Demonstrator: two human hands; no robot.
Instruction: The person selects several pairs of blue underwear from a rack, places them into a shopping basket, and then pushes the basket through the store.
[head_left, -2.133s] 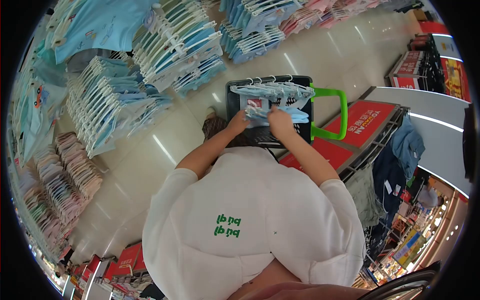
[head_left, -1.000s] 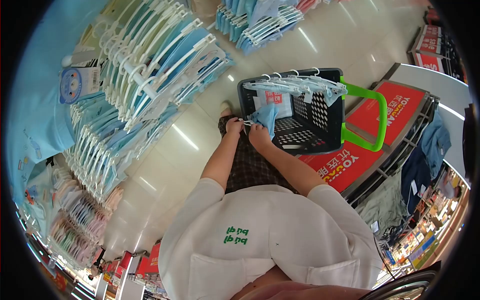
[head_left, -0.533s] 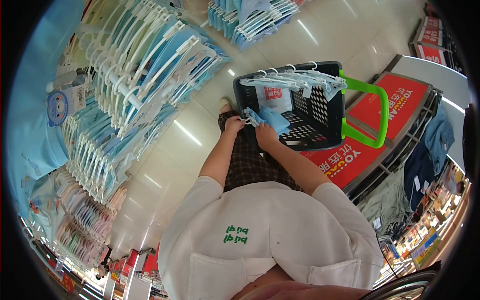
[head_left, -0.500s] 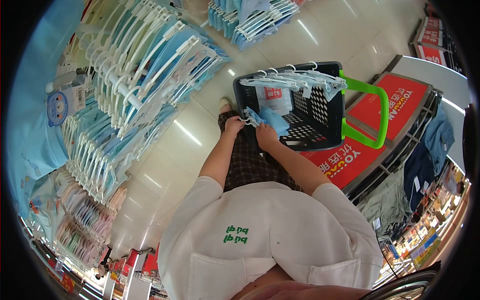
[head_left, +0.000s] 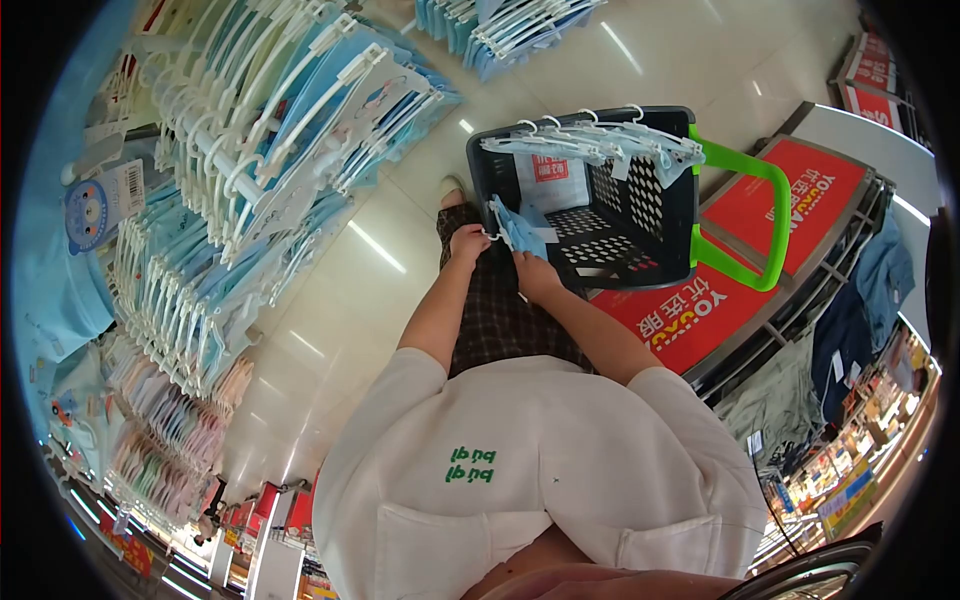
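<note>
My left hand point(head_left: 467, 243) is closed on the hook of a small white clothes hanger point(head_left: 491, 236) at the near left side of the basket. From the hanger a light blue garment point(head_left: 521, 228) reaches over the dark shopping basket point(head_left: 590, 272). My right hand point(head_left: 538, 277) is closed on the garment's near edge; its fingertips are partly hidden by the cloth. Along the basket's far rim hang several more hangers with pale blue clothes point(head_left: 610, 145). Inside, a white package with a red label point(head_left: 550, 170) leans against the wall.
A bright green handle point(head_left: 775, 215) juts from the basket's right side, beside a red sign panel point(head_left: 690, 310) and a rack of dark clothes point(head_left: 850, 320). To the left stands a rack packed with hangered clothes point(head_left: 250, 170). Another blue clothes rack point(head_left: 500, 30) is at the top.
The blue garment, bunched in the basket before, now hangs straighter and closer to my hands. The basket appears slightly further right in view. Both hands keep hold.
</note>
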